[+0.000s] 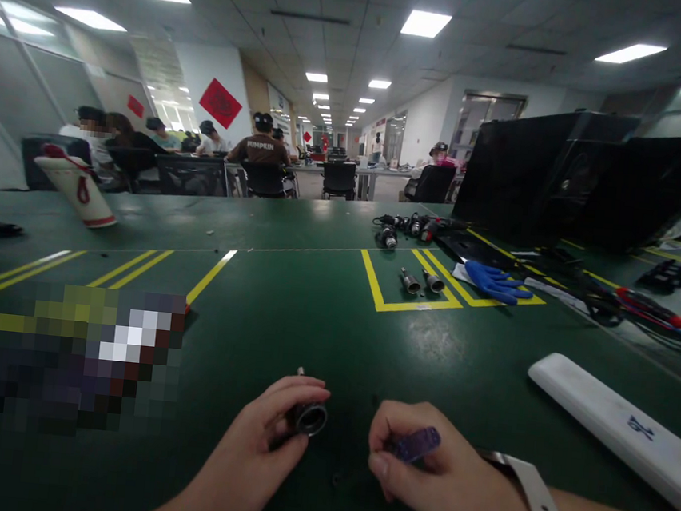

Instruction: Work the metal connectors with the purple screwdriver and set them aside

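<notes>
My left hand (265,449) is closed around a dark metal part with a round hollow mouth (311,420). A thin shaft sticks up from the part behind my fingers, and its mouth faces me. To the right, my right hand (421,472) grips a small tool with a see-through purple handle (417,444), which looks like a screwdriver; most of its shaft is hidden by my fingers. On the green table between my hands lies a tiny dark piece (336,479), too small to name. Two similar metal cup-shaped parts (411,282) lie inside a yellow taped frame further off.
A long white case (618,435) lies at the right. Beyond are a blue glove (491,281), cables (604,305), dark metal tools (387,236) and large black boxes (541,174). At the left stand a blurred-out object (133,340) and a pale cup (79,188). Several people sit in the background.
</notes>
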Motion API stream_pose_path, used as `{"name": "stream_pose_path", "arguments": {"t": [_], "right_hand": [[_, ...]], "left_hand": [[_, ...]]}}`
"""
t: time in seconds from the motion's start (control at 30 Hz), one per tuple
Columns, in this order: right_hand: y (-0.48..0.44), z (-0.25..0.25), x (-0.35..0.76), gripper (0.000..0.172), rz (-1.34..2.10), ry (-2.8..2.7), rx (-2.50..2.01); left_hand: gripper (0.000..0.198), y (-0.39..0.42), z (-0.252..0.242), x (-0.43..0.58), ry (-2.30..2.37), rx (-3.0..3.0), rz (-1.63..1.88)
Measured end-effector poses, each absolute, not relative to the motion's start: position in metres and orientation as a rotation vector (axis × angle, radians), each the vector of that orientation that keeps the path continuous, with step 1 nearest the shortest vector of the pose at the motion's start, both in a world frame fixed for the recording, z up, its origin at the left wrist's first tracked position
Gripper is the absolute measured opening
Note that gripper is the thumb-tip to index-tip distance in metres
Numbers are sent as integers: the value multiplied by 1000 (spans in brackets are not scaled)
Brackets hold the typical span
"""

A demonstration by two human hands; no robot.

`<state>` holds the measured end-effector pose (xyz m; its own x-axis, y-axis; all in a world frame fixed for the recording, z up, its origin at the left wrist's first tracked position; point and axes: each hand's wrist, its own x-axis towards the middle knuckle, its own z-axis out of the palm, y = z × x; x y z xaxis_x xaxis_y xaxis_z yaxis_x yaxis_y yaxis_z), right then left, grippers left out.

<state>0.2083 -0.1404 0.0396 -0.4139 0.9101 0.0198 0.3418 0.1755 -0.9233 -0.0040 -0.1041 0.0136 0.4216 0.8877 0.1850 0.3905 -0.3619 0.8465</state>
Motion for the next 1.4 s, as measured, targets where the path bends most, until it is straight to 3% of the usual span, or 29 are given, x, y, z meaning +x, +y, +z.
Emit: {"name": "stream_pose_path", "arguments": {"t": [0.17,0.43,0.6,0.77,0.9,1.13,1.4], "right_hand": [[-140,45,203,11,1200,-1840,-1289],[-113,35,190,5,1592,-1447,-1351],[-122,28,188,5,1519,-1482,-1290],[-138,14,196,21,1500,-1468,-1034],[-139,14,202,26,1284,-1484,-918],[-141,19,199,11,504,-1908,-832],[-138,9,191,15,174,-2041,-781]], "left_hand": [[39,-105,15,-2,1090,1924,836],[38,-103,16,3,1104,1734,827],[32,-101,27,13,1210,1408,885],[35,-99,37,23,1286,1211,917],[38,-101,39,22,1293,1173,938],[35,-106,34,18,1228,1262,953],[24,-101,23,18,1160,1330,1068]]}}
